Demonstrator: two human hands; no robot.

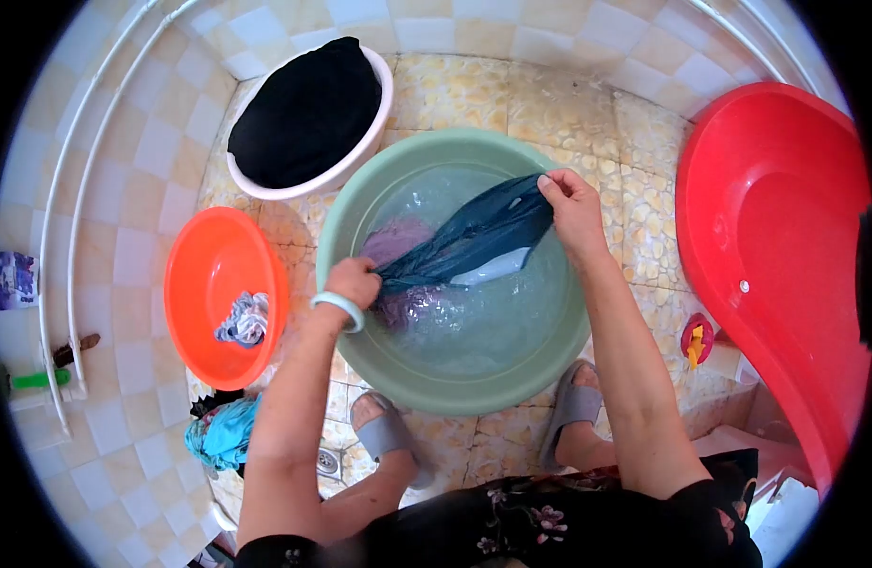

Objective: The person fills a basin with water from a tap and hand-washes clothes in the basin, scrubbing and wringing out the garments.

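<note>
A wet dark teal garment [479, 232] is stretched between my two hands over a large green basin [436, 402] of cloudy water. My left hand [354, 281], with a pale bangle [339, 308] on its wrist, is closed on the garment's lower left end. Up at the right, my right hand [570, 206] pinches its other end near the basin's rim. A bluish-white patch [491, 268] shows along the garment's lower edge. Under and beside the cloth, a purple-pink piece of laundry [398, 239] lies in the water. The exact kind of the teal garment cannot be made out.
A white basin [374, 142] heaped with black cloth [308, 114] stands at the back left. An orange basin [195, 312] holds a small crumpled cloth [244, 319]. Blue cloth [226, 435] lies below it. A red tub [777, 218] stands at right; a floor drain [328, 462] is near my feet.
</note>
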